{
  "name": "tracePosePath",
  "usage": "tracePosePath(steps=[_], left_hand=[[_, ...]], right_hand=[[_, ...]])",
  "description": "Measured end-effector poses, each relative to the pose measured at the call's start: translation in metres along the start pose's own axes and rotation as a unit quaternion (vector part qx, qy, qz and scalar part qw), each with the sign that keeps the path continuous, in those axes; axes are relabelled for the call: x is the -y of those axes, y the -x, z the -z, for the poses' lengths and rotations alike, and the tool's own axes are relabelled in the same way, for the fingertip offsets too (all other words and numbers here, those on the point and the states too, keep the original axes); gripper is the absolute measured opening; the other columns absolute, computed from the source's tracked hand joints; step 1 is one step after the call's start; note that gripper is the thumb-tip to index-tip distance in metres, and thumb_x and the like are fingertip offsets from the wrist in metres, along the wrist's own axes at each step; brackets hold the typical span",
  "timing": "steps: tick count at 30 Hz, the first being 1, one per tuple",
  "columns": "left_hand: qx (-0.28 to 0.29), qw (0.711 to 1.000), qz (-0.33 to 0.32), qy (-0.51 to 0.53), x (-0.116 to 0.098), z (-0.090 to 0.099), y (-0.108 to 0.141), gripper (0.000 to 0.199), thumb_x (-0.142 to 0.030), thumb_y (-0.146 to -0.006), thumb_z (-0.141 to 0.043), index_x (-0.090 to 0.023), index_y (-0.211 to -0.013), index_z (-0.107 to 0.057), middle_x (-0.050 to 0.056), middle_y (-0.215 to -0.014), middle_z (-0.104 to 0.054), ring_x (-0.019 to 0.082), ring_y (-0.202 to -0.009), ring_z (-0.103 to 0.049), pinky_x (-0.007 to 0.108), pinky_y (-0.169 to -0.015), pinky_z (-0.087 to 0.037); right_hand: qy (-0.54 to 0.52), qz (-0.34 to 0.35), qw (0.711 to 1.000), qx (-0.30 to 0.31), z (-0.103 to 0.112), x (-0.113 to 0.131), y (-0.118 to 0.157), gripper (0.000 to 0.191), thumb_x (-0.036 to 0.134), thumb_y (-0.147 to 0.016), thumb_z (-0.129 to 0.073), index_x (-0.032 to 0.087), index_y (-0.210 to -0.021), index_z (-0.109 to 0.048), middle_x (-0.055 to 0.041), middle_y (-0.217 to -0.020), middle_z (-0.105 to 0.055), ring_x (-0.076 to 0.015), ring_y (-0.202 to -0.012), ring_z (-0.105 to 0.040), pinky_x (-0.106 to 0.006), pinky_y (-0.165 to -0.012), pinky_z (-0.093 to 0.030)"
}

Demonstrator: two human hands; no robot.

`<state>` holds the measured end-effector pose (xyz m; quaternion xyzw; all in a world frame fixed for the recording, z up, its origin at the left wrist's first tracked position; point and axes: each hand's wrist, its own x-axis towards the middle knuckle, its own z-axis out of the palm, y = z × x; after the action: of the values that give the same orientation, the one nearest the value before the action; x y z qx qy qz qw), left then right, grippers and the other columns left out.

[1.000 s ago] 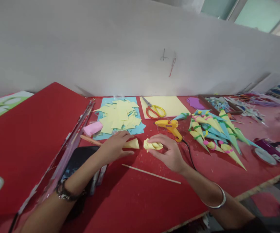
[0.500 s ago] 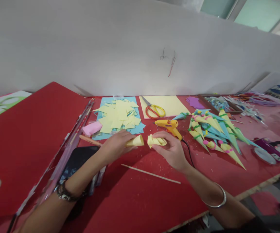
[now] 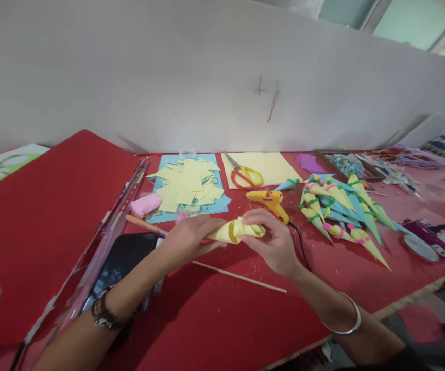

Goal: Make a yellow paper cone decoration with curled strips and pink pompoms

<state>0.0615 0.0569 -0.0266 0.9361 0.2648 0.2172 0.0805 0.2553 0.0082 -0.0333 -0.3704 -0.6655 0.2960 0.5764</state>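
A yellow paper cone [image 3: 224, 233] lies in my left hand [image 3: 190, 236], its open mouth turned to the right. My right hand [image 3: 274, 241] pinches a bunch of folded yellow paper [image 3: 250, 229] between thumb and fingers. The bunch meets the cone's mouth; whether its end sits inside the rim I cannot tell. On the red table below both hands lies a thin pale stick [image 3: 241, 277]. Just behind my right hand is a yellow glue gun [image 3: 271, 201] with a black cord.
Cut yellow paper pieces [image 3: 187, 183] lie on blue sheets at the back. Red-and-yellow-handled scissors [image 3: 245, 174] rest on a pale yellow sheet [image 3: 274, 162]. To the right is a pile of decorated paper cones [image 3: 338, 203]. A black phone-like object [image 3: 130, 255] is under my left forearm.
My left hand has brought the cone rightward and slightly down, so its mouth now meets the folded paper. My right hand has hardly moved. A pink bit now shows behind my left hand.
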Motion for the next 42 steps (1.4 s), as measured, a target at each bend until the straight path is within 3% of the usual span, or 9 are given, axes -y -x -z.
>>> tracePosePath(steps=[5,15,42], left_hand=[[-0.008,1.0,-0.017,-0.012,-0.0016,0.0005,-0.0001,0.03,-0.039,-0.082,-0.046,-0.013,-0.096,-0.052,0.005,-0.072,-0.06,0.014,-0.06,-0.054,0.023,-0.051,-0.04],[0.008,1.0,0.012,0.004,-0.0014,-0.0006,0.0005,0.029,-0.039,-0.081,-0.047,-0.016,-0.098,-0.053,0.005,-0.076,-0.061,0.014,-0.064,-0.056,0.024,-0.054,-0.042],[-0.004,1.0,0.0,0.005,-0.0006,0.0046,0.001,0.024,-0.03,-0.078,-0.053,-0.017,-0.097,-0.052,0.004,-0.08,-0.063,0.015,-0.068,-0.057,0.024,-0.058,-0.042]], right_hand=[[0.024,0.015,1.0,-0.005,-0.0008,0.0015,0.0006,0.019,0.013,-0.069,-0.064,0.024,-0.085,-0.059,-0.0003,-0.085,-0.058,-0.0153,-0.083,-0.054,-0.03,-0.074,-0.045],[0.044,0.024,0.999,-0.001,-0.0003,0.0017,0.0007,0.018,0.016,-0.07,-0.063,0.024,-0.086,-0.059,-0.0004,-0.084,-0.062,-0.0162,-0.083,-0.056,-0.032,-0.074,-0.045],[0.092,0.058,0.991,0.08,0.0019,0.0001,-0.0002,0.021,0.019,-0.071,-0.061,0.023,-0.092,-0.059,-0.0045,-0.09,-0.058,-0.0171,-0.084,-0.056,-0.031,-0.074,-0.047]])
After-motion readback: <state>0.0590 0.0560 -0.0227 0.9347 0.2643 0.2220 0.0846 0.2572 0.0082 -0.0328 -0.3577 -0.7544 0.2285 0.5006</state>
